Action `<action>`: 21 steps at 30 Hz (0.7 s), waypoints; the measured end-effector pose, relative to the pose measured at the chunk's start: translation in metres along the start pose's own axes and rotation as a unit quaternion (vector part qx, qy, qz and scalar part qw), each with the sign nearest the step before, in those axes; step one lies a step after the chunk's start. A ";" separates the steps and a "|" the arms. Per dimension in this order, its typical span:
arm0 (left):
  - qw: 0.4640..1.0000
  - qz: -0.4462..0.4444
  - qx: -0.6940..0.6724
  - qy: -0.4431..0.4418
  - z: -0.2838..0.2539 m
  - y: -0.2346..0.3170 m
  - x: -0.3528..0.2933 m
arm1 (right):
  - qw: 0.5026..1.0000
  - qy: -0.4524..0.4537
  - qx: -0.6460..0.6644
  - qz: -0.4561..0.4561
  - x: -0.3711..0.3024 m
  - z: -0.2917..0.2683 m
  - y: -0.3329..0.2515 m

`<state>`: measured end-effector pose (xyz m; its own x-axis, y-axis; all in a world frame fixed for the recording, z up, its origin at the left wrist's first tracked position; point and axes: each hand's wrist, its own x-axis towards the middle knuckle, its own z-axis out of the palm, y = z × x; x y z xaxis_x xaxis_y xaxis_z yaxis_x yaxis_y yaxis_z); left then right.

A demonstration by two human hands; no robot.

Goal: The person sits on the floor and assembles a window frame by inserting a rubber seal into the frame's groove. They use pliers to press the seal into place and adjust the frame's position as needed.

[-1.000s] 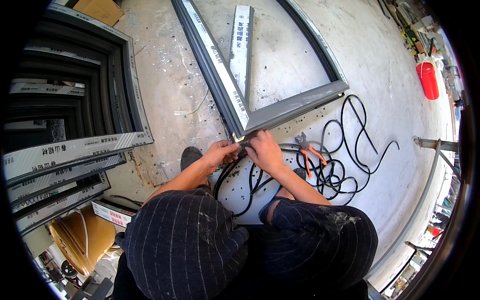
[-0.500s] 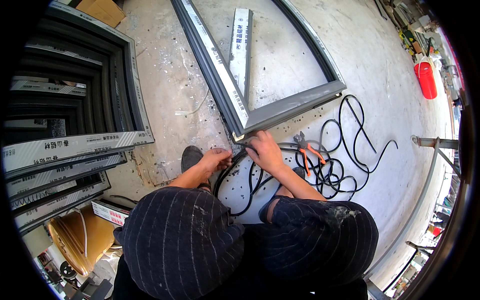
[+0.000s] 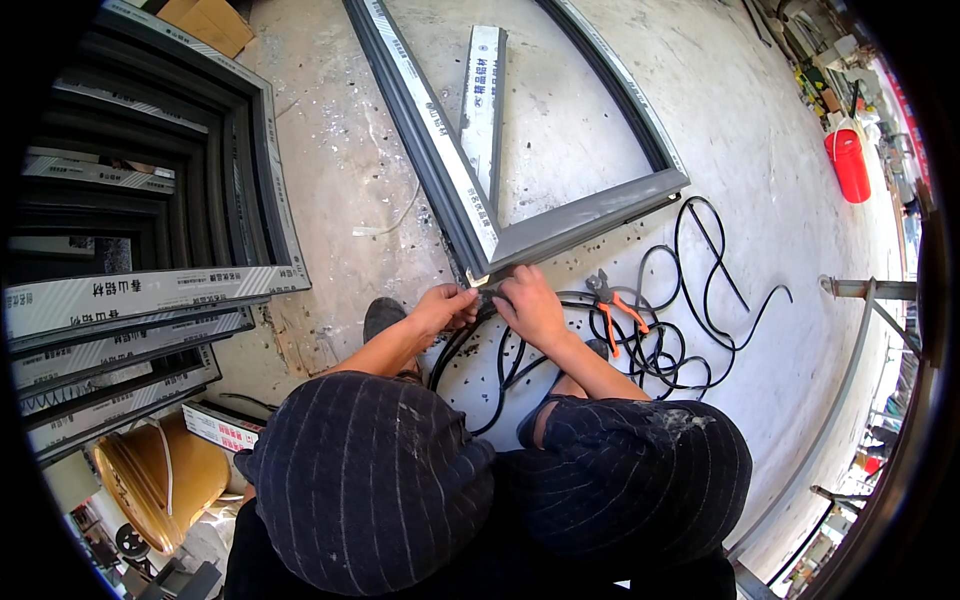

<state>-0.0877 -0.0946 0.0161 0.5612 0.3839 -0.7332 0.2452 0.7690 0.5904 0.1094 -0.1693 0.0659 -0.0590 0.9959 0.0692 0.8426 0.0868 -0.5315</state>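
At the near corner of a grey window frame (image 3: 590, 213), my two hands work close together. My left hand (image 3: 443, 308) pinches a black rubber strip (image 3: 462, 345) just below the corner, thumb and forefinger pressed together. Beside it, my right hand (image 3: 533, 308) has its fingers curled over the strip against the near edge of the frame; its fingertips are partly hidden. From my hands the strip loops down between my feet and runs off to the right in a loose tangle. Orange-handled pliers (image 3: 618, 312) lie on that tangle, to the right of my right hand.
Stacked dark frames (image 3: 150, 285) with white film stand at the left. A loose profile piece (image 3: 483, 110) lies inside the window frame. A yellow bucket (image 3: 165, 480) is at lower left, a red bucket (image 3: 848, 165) at far right. Dark crumbs dot the floor.
My left hand has moved up and right, closer to the frame corner and my right hand. My right hand has shifted only slightly; the pliers and frame stay put.
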 end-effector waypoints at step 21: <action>0.998 -0.011 -0.047 0.036 0.015 0.010 0.010 | 0.999 0.029 -0.037 0.008 0.004 -0.014 0.005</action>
<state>-0.0679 -0.0909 0.0200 0.4968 0.3993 -0.7705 0.1809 0.8207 0.5419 0.1208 -0.1650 0.0755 -0.0163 0.9936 0.1116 0.8803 0.0672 -0.4696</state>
